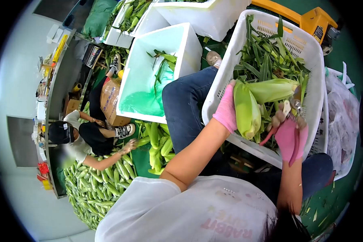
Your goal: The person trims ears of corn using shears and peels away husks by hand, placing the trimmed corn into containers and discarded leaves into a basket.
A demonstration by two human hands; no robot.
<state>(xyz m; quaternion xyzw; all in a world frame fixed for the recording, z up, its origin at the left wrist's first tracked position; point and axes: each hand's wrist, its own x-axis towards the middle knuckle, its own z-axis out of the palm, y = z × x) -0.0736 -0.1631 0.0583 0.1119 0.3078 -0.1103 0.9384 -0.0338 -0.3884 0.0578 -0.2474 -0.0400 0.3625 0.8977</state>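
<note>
Over the white basket [315,60], we hold two corn ears [246,111] in our left hand [226,105]; our right hand [288,135] grips red-handled shears [286,109] near one ear's end. Green leaves [264,60] lie in the basket.

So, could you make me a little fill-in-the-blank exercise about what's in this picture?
1. The red-handled pruning shears are in the person's ____ hand.
2. The left hand, at the corn ears, wears a ____ glove.
3. The plastic basket beneath the corn ears is coloured ____.
4. The co-worker's cap is ____.

Missing words: right; pink; white; black.
</note>
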